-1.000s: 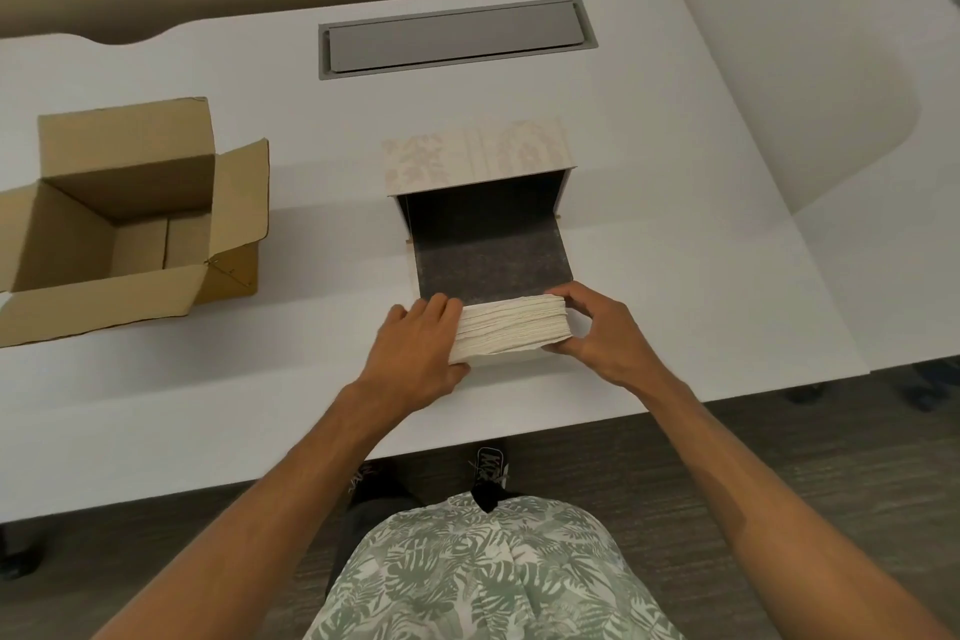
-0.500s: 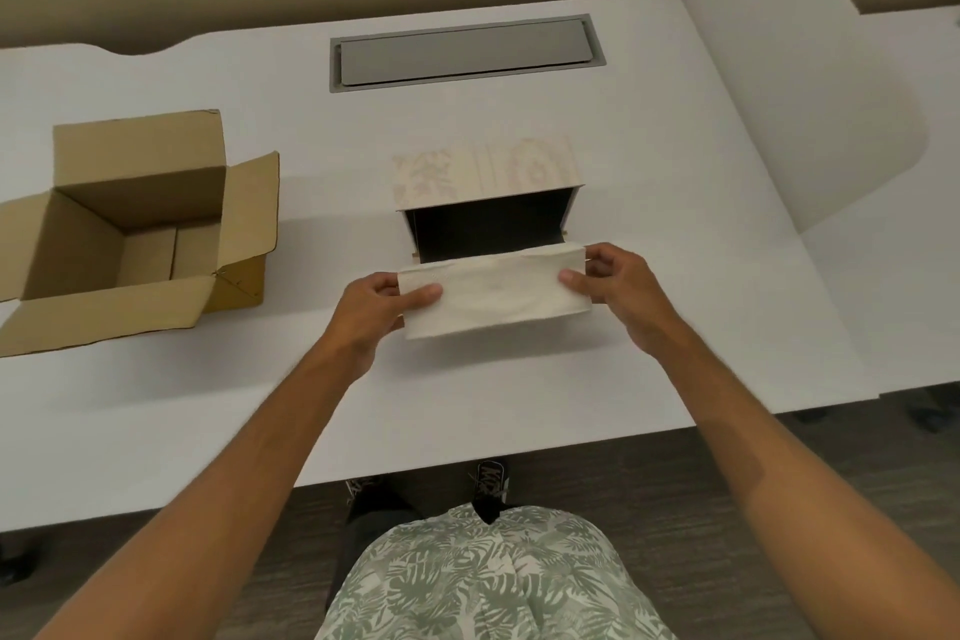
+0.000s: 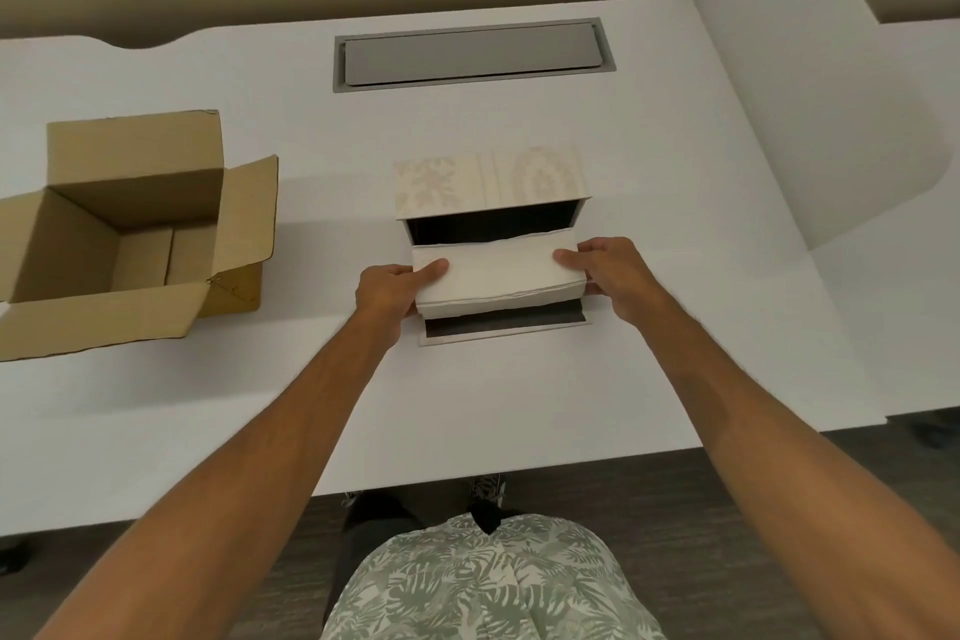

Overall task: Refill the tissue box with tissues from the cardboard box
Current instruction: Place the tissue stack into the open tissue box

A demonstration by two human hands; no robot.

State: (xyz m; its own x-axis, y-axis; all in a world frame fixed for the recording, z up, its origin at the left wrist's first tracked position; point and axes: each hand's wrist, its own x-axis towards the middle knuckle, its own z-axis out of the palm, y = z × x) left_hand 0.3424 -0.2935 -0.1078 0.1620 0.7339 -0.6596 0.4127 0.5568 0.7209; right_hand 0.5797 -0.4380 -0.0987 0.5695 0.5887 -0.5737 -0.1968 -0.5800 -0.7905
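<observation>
A stack of white tissues (image 3: 496, 273) is held level between my hands, over the dark flap of the open tissue box (image 3: 488, 182). The tissue box is cream with a faint leaf pattern and lies on its side, its dark opening facing me. My left hand (image 3: 392, 288) grips the stack's left end and my right hand (image 3: 610, 273) grips its right end. The stack's far edge sits at the mouth of the opening. The brown cardboard box (image 3: 124, 229) stands open at the left of the table, its visible inside bare.
The white table (image 3: 675, 327) carries a grey cable hatch (image 3: 470, 55) at the back middle. A white partition (image 3: 810, 94) rises at the right. The table's near edge runs just in front of my patterned shirt.
Both hands lifted the tissue stack from the near end of the flap, turned its broad face upward and carried it away from me to the box's opening.
</observation>
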